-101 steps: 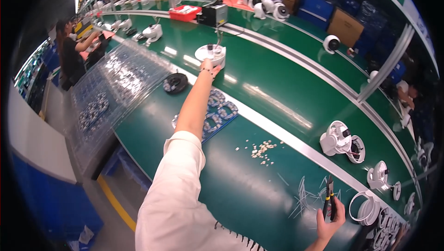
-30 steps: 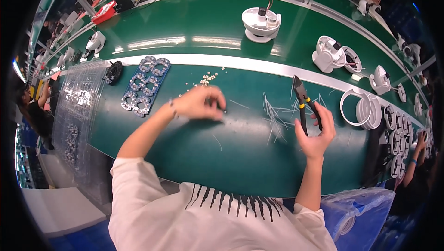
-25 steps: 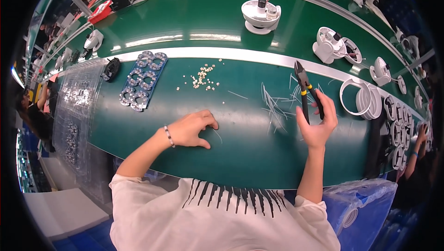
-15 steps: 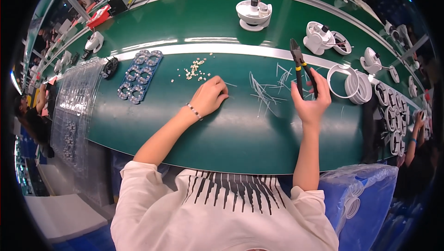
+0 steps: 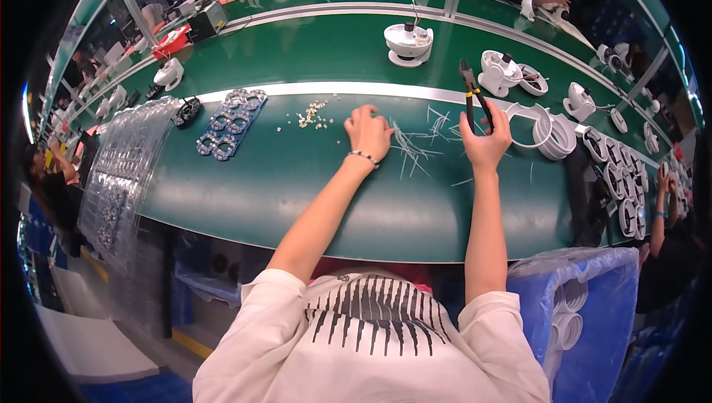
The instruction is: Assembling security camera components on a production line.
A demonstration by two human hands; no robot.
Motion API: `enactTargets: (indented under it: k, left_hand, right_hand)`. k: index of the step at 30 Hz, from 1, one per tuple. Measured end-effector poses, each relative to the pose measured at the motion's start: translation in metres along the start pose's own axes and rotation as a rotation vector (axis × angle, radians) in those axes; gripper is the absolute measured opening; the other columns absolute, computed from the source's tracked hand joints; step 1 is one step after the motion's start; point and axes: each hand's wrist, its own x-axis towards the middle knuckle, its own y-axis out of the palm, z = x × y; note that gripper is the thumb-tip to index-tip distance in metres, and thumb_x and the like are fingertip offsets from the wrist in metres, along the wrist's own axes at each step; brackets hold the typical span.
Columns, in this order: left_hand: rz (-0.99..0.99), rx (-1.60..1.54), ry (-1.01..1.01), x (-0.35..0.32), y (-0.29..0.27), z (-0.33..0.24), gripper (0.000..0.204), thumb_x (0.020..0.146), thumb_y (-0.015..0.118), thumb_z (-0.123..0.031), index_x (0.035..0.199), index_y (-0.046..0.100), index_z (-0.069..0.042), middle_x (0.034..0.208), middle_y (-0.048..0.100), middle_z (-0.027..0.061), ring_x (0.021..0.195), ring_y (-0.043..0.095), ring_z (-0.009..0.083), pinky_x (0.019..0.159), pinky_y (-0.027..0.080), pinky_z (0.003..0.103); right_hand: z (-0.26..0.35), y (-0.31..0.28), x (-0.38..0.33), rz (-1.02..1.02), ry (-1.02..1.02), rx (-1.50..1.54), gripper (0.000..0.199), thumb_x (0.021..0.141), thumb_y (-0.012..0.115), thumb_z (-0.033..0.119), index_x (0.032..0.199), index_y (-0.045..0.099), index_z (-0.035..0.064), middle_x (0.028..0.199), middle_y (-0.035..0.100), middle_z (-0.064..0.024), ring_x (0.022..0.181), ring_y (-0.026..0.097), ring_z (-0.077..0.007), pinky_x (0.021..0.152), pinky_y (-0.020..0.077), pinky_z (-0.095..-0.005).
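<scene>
My left hand (image 5: 368, 136), with a beaded bracelet at the wrist, rests on the green table with its fingers bent and slightly apart. Its fingertips reach the left edge of a loose heap of thin white plastic strips (image 5: 409, 143); nothing shows held in it. On the other side of the heap, my right hand (image 5: 486, 147) is closed around the handles of diagonal cutters (image 5: 475, 99) with black-and-yellow grips. Their jaws point up and away, above the table, touching no strip. Small pale parts (image 5: 312, 115) lie scattered just left of my left hand.
Blue ring-shaped circuit boards (image 5: 230, 125) and stacked clear trays (image 5: 122, 173) are at the left. White rings (image 5: 556, 139) and several round white housings (image 5: 623, 180) stand at the right. White device bodies (image 5: 408, 44) sit on the belt behind. A blue lined bin (image 5: 593, 314) holds rings.
My left hand has moved right and away from me to the strip heap. The cutters stay in my right hand. My view has shifted, showing more of the far side.
</scene>
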Motion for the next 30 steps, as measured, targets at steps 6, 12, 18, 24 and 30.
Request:
enactTargets:
  k: [6, 12, 18, 24, 30]
  left_hand:
    - [0.076, -0.12, 0.026, -0.001, 0.017, -0.036, 0.007, 0.065, 0.068, -0.016, 0.07, 0.066, -0.012, 0.101, 0.052, 0.0057, 0.098, 0.044, 0.0247, 0.078, 0.035, 0.039]
    - [-0.026, -0.163, 0.186, -0.013, -0.037, -0.017, 0.02, 0.068, 0.067, -0.019, 0.085, 0.064, -0.01, 0.096, 0.055, 0.0063, 0.086, 0.052, 0.0235, 0.075, 0.041, 0.035]
    - [0.409, -0.34, 0.166, -0.037, -0.044, -0.023, 0.014, 0.067, 0.068, -0.013, 0.074, 0.062, -0.004, 0.074, 0.054, 0.0083, 0.061, 0.056, 0.0197, 0.058, 0.046, 0.03]
    - [0.038, -0.473, 0.352, -0.016, 0.016, -0.048, 0.009, 0.068, 0.064, -0.007, 0.071, 0.057, -0.004, 0.075, 0.053, 0.0117, 0.063, 0.053, 0.0275, 0.059, 0.045, 0.034]
    - [-0.05, -0.61, 0.131, -0.019, -0.018, -0.06, 0.008, 0.074, 0.057, -0.008, 0.077, 0.051, -0.004, 0.079, 0.051, 0.0097, 0.056, 0.052, 0.0237, 0.05, 0.042, 0.031]
  right_hand:
    - [-0.017, -0.001, -0.002, -0.057, 0.036, 0.002, 0.043, 0.056, 0.072, 0.016, 0.095, 0.06, 0.0033, 0.08, 0.056, -0.0042, 0.058, 0.05, -0.0132, 0.047, 0.0381, -0.0241]
    - [-0.024, -0.001, 0.0, -0.078, 0.078, 0.01, 0.043, 0.056, 0.072, 0.016, 0.095, 0.06, 0.0024, 0.079, 0.056, -0.0047, 0.059, 0.051, -0.0139, 0.048, 0.0396, -0.025]
    - [-0.02, -0.002, 0.007, -0.087, 0.075, -0.002, 0.043, 0.056, 0.072, 0.017, 0.095, 0.059, 0.0019, 0.08, 0.057, -0.0053, 0.059, 0.051, -0.0143, 0.049, 0.0405, -0.0253]
    - [-0.018, -0.003, 0.006, -0.076, 0.003, -0.017, 0.043, 0.057, 0.072, 0.015, 0.096, 0.059, 0.0028, 0.081, 0.057, -0.0073, 0.061, 0.051, -0.0179, 0.056, 0.0436, -0.0283]
    - [-0.016, -0.009, 0.003, -0.027, 0.056, -0.048, 0.045, 0.059, 0.072, 0.013, 0.101, 0.058, 0.0038, 0.088, 0.056, -0.0055, 0.064, 0.051, -0.0146, 0.051, 0.0391, -0.0246]
